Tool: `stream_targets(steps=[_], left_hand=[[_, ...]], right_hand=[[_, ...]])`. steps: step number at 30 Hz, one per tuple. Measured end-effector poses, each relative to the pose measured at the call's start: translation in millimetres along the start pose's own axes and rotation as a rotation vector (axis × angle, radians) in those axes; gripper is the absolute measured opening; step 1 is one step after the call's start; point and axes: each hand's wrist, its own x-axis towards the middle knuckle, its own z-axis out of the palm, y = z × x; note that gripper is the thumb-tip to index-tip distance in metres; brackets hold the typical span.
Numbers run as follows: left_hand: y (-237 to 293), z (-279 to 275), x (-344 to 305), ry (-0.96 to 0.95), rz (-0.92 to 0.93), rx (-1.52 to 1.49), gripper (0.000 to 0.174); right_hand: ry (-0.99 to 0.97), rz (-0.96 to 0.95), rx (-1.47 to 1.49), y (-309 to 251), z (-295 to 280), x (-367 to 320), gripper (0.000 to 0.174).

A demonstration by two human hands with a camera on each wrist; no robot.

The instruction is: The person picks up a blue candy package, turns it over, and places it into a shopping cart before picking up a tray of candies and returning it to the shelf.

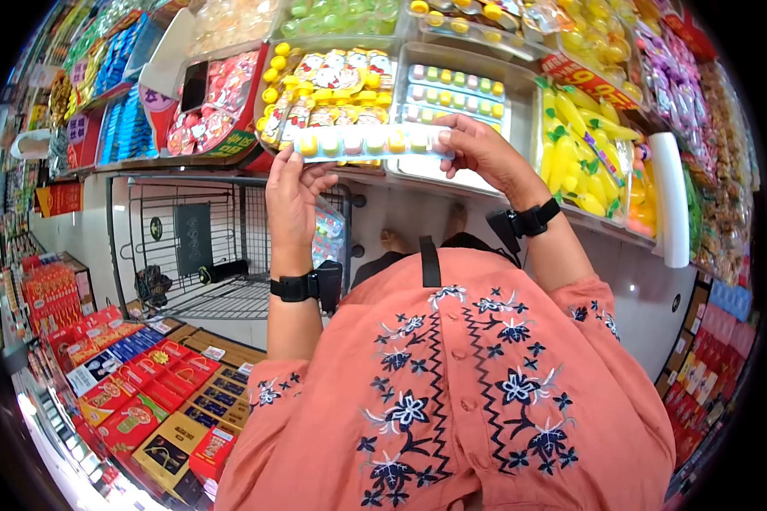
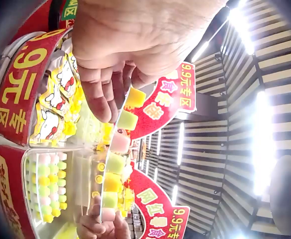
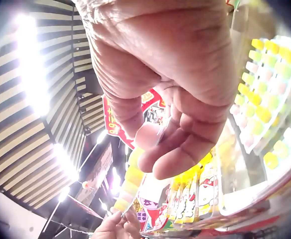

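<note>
A long clear strip pack (image 1: 366,143) of small yellow, green and pink cup-shaped sweets is stretched level between both hands, above the front edge of the display bins. My left hand (image 1: 294,200) pinches its left end between thumb and fingers. At the opposite end, my right hand (image 1: 490,157) pinches the strip too. In the left wrist view the row of sweets (image 2: 116,164) runs down from the left hand to the right hand. The right wrist view shows thumb and fingertips (image 3: 173,164) of the right hand closed on the strip's end.
More such strips (image 1: 456,89) lie in the bin just beyond. Beside it are bins of yellow cartoon packs (image 1: 332,77) and banana-shaped packs (image 1: 579,153). A wire shopping cart (image 1: 213,230) stands at left, with a pack (image 1: 328,234) inside. A phone (image 1: 195,85) rests on pink packs.
</note>
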Motion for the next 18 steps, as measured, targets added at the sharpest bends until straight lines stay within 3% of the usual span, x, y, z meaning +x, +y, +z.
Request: stream_targets(steps=[11, 17, 18], left_hand=[[-33, 46, 27, -0.104, -0.118, 0.107, 0.025], [-33, 54, 32, -0.212, -0.081, 0.191, 0.017], [-32, 58, 32, -0.233, -0.063, 0.202, 0.016]], right_hand=[[0.175, -0.068, 0.051, 2, -50, -36, 0.047], [0.224, -0.269, -0.064, 3, -60, -46, 0.039], [0.219, -0.267, -0.073, 3, -64, -50, 0.03]])
